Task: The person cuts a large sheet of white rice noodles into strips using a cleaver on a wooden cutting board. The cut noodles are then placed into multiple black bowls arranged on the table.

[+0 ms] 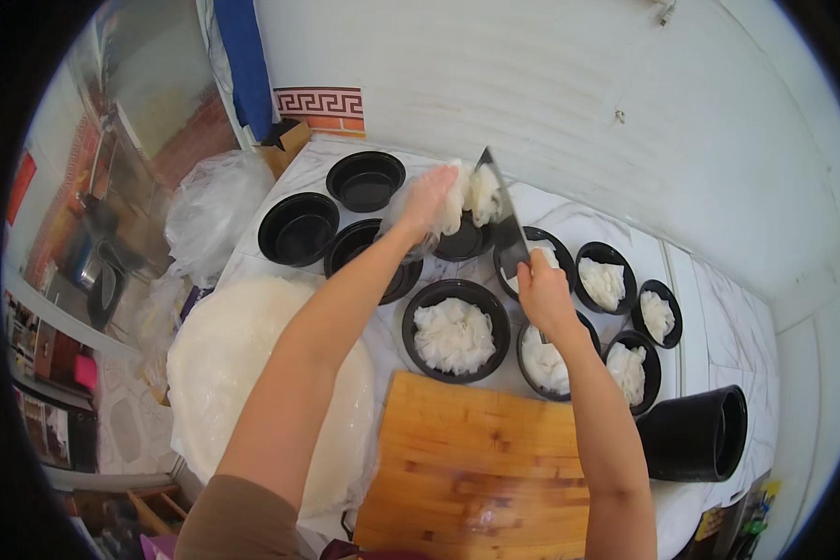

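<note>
My left hand (pixel 430 199), in a clear plastic glove, is closed on a wad of white translucent sheets (pixel 455 203) above a black plastic bowl (pixel 462 241). My right hand (pixel 546 290) grips a broad-bladed cleaver (pixel 509 231), its blade upright beside the wad; a white clump (pixel 485 194) lies against the blade's left side. Several black bowls to the right and nearer hold crumpled white sheets (pixel 453 336). A large round stack of thin white sheets (pixel 231 371) is under my left forearm. The wooden cutting board (pixel 476 462) lies between my forearms.
At the back left stand bowls with nothing in them (pixel 366 180). A stack of black bowls (pixel 696 434) lies on its side at the right. A clear plastic bag (pixel 213 203) and a cardboard box (pixel 285 147) are beyond the table's left edge. A white wall (pixel 532 91) rises behind.
</note>
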Motion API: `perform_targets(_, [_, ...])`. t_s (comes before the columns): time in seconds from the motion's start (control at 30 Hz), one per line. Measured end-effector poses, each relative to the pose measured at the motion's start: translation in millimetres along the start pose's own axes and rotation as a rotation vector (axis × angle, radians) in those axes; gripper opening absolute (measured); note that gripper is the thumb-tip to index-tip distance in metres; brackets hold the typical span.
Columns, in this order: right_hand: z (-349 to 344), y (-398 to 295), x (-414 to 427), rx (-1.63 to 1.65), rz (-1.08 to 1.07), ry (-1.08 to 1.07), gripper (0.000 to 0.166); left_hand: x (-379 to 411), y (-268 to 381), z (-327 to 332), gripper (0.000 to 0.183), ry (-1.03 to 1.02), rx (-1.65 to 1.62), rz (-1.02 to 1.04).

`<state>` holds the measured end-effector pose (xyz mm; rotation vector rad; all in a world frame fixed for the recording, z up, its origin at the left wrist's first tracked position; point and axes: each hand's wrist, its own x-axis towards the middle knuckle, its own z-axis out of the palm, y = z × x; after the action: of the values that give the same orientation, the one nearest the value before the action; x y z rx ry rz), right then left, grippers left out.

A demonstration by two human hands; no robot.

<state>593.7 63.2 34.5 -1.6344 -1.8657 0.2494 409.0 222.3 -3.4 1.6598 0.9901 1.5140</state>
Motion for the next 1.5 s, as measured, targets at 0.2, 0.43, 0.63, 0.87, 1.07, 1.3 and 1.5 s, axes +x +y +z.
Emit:
perform_targets(0.2, [5.1, 2.4, 9.6, -0.095, 0.13, -0.078, 0.016, -9.7, -36.2, 9.9, 0.04, -0.184, 0.495, -0.288])
perform_targets(0.43, [-18.4, 12.3, -4.0, 0.043, 0.203, -0.032, 0.018, -15.3, 31.1, 21.4, 0.024, -0.732, 1.094, 0.144])
perform_targets(0.63, [-53.9, -2.7, -54.9, 0.134, 0.276, -0.015, 0.017, 24.5, 48.7, 4.8, 0.049, -1.05, 1.195, -0.02])
perform_targets(0.87, [-108.9, -36.9, -134.7, 0.385, 0.56, -0.034, 0.013, 21.8, 58.8, -15.1, 0.062, -0.768, 0.364, -0.438])
perform_targets(1.07, [-122.3, -71.0, -203.4, 0.579, 0.574, 0.004, 0.01, 8.6, 41.2, -21.8, 0.043, -0.396, 0.134, -0.319])
perform_targets(1.3, [-140.0, -101.5, -378.2, 0.626, 0.881, 0.143, 0.019, -124.7, 146.1, -117.2, 0.04, -0.882, 0.215, 0.023])
perform_targets(1.5, [-110.7, -103.3, -458.4, 0.679, 1.035, 0.275, 0.013, -343.8, 182.1, -246.8, 0.057, -0.968, 0.979, -0.295])
